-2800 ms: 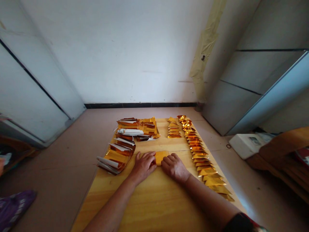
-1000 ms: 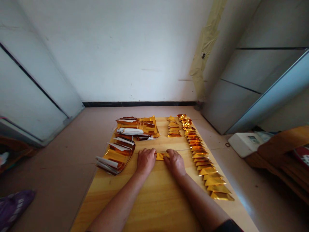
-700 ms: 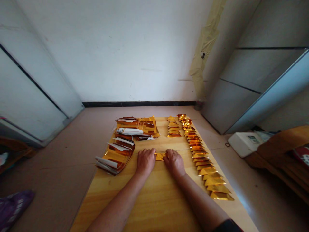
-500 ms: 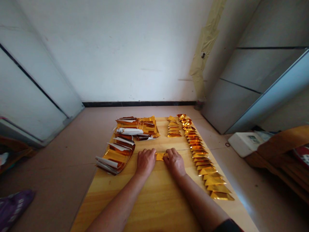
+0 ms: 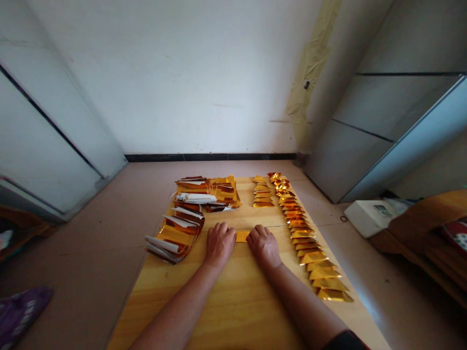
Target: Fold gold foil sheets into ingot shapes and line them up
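Note:
A narrow folded piece of gold foil paper lies on the wooden table, its two ends under my fingers. My left hand has curled fingers closed on the left end. On the right end, my right hand is closed in the same way, knuckles up. The fingertips of both hands are partly hidden. To the left are a curved stack of gold foil sheets with white backs and, behind it, another foil bundle. Folded gold foil pieces overlap in a long row to the right.
A shorter row of folded foil pieces stands at the table's far side. Beyond the table are a white wall and a grey cabinet. A white box is at the right, a purple bag on the floor at the left.
The foil paper was a wider rectangle 2.8 seconds ago and is now a narrow strip. Both hands have turned knuckles up at its ends. Over the last second they barely moved.

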{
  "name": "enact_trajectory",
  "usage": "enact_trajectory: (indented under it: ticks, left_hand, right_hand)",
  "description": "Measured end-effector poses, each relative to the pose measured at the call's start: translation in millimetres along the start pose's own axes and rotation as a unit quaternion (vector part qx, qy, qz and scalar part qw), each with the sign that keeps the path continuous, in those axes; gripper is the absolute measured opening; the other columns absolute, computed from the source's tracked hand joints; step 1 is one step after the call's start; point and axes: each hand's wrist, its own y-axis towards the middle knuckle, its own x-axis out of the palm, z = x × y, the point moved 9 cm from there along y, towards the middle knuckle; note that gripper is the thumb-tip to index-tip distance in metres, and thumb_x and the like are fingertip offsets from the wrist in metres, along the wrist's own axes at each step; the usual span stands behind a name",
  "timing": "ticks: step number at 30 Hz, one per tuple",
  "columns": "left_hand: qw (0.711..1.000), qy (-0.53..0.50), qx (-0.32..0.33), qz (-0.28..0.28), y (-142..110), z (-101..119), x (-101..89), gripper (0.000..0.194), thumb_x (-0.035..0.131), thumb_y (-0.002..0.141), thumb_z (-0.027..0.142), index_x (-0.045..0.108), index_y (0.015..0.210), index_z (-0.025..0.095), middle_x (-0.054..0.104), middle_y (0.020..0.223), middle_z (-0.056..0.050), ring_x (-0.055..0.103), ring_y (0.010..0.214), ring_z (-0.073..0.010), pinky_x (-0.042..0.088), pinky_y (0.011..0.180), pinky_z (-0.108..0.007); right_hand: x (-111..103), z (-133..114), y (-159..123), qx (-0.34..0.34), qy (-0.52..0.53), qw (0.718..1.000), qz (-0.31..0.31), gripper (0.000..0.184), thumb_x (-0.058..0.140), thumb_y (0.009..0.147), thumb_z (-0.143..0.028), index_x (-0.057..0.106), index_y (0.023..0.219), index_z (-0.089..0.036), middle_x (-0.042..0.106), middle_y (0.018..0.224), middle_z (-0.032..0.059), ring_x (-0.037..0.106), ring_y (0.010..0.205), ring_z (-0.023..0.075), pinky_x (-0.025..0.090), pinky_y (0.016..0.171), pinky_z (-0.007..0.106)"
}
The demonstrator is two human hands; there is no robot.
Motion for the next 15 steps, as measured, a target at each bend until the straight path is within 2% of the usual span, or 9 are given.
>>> enact_trajectory:
  ticks: [6, 10, 15]
  left_hand:
    - [0.998, -0.048, 0.029, 0.007, -5.4, 1.7, -4.5, 0.017, 0.051, 0.086, 0.021, 0.065, 0.077, 0.021, 0.060, 0.087, -0.006, 0.050, 0.091, -0.0208, 0.034, 0.075, -0.035]
    - [0.995, -0.098, 0.014, 0.019, -10.7, -9.9, -3.7, 0.011, 0.056, 0.084, 0.026, 0.066, 0.087, 0.026, 0.061, 0.100, -0.003, 0.050, 0.098, -0.0202, 0.034, 0.082, -0.036]
    - [0.992, -0.122, -0.023, 0.003, -14.2, -19.2, 3.8, 0.013, 0.058, 0.082, 0.025, 0.066, 0.091, 0.029, 0.059, 0.116, -0.002, 0.048, 0.111, -0.0215, 0.033, 0.091, -0.039]
  right_hand:
    - [-6.4, 6.7, -9.3, -0.008, -0.005, 1.000, -0.014, 0.018, 0.048, 0.092, -0.029, 0.066, 0.092, -0.027, 0.061, 0.103, 0.0037, 0.049, 0.093, 0.0174, 0.033, 0.073, 0.026]
    - [-13.5, 17.2, -13.2, 0.019, 0.027, 0.999, -0.007, 0.019, 0.049, 0.092, -0.030, 0.067, 0.097, -0.032, 0.060, 0.111, 0.0019, 0.048, 0.097, 0.0177, 0.033, 0.074, 0.026]
    - [-15.0, 23.7, -11.6, 0.064, 0.079, 0.995, -0.019, 0.018, 0.054, 0.089, -0.027, 0.071, 0.092, -0.031, 0.060, 0.111, 0.0022, 0.049, 0.097, 0.0175, 0.035, 0.077, 0.026]
